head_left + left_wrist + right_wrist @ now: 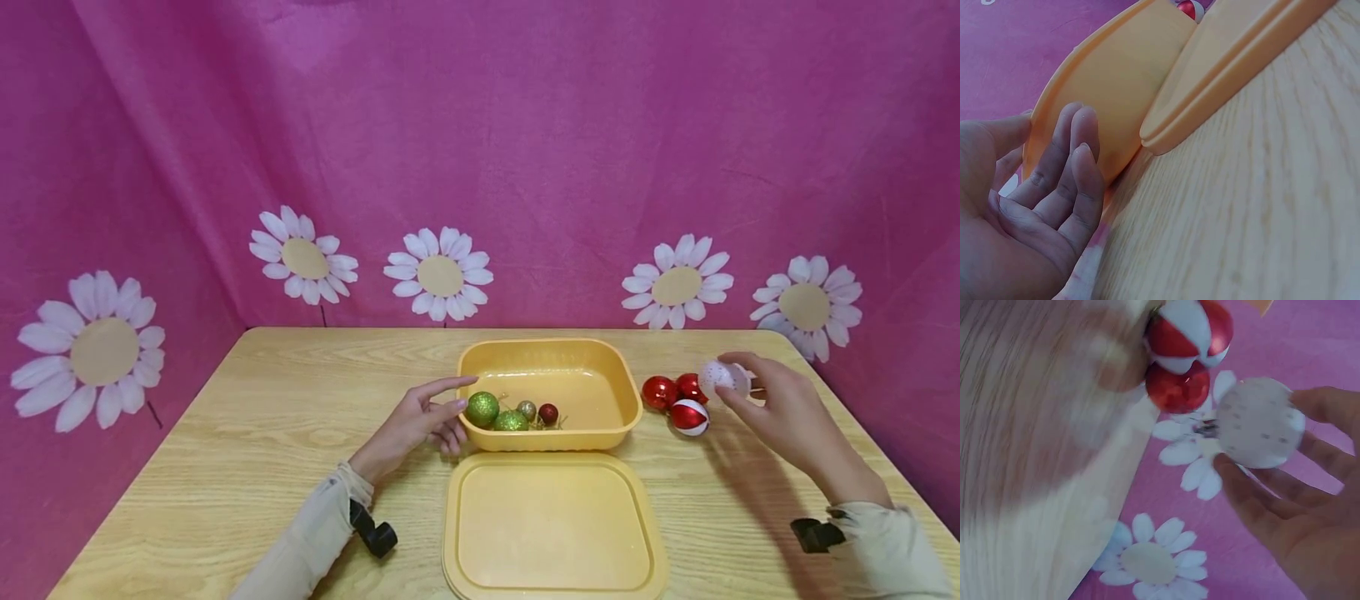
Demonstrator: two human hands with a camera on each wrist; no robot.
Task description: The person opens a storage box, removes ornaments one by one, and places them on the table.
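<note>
A white speckled ball (716,378) (1260,424) is pinched between the thumb and fingers of my right hand (787,417) (1297,506), its metal cap showing in the right wrist view. Beside it on the table lie red balls (659,392) and a red-and-white striped ball (689,417) (1180,334). My left hand (412,425) (1035,206) touches the left rim of the yellow container (558,442) (1116,81) with thumb and index finger, the other fingers loosely bent outside its wall. Inside it sit green glitter balls (482,409), a small gold ball (527,410) and a small red ball (548,413).
The yellow lid (555,529) (1210,75) lies flat on the wooden table (225,467), in front of the container. A pink curtain with daisies (480,167) rises behind the table and along both sides.
</note>
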